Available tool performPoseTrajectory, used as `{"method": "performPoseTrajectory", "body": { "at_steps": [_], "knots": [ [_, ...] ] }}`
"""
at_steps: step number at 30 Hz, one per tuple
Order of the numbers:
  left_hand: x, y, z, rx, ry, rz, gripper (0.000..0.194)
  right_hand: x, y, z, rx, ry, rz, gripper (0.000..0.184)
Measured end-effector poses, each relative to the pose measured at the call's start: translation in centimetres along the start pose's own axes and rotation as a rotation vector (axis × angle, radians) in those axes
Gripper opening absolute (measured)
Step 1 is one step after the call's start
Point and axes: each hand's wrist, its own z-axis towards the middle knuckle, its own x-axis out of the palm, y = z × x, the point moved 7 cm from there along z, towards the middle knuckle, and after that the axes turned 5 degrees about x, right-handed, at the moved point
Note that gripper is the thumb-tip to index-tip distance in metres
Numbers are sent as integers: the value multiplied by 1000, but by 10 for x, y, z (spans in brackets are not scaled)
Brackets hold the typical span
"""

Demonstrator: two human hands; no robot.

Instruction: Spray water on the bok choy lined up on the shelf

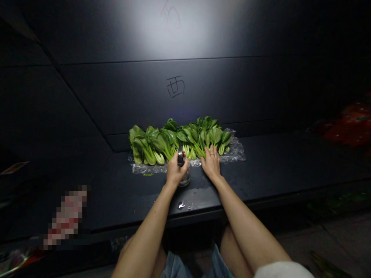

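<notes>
Our left hand (174, 171) grips the clear spray bottle (186, 180) by its dark head (180, 152); our right hand (211, 163), fingers slightly spread, touches the leafy greens (162, 143) just beyond both hands. We judge them light, slippery, easily bruised, best held by the pale stems (159, 157).

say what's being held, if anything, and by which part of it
The left hand holds a clear bottle by its black top. The right hand, fingers spread, is at the leafy greens, with no grip visible.
</notes>
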Motion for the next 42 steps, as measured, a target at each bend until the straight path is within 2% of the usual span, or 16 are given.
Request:
{"method": "performPoseTrajectory", "body": {
  "at_steps": [12, 21, 26, 33, 42],
  "knots": [
    [7, 1, 9, 25, -27, -14, 26, 0, -5, 2, -7, -50, 43, 55],
    [16, 0, 10, 48, 19, 22, 22, -15, -5, 5, -66, -182, 157, 50],
    [16, -6, 11, 67, 19, 28, 24, -14, -11, 6, -35, -205, 188, 50],
    [20, -6, 11, 33, 65, 21, 23, -10, -18, 8, -63, -273, 255, 48],
    [22, -10, 14, 37, 98, 73, 28, -8, -20, 8, -50, -260, 254, 49]
  ]
}}
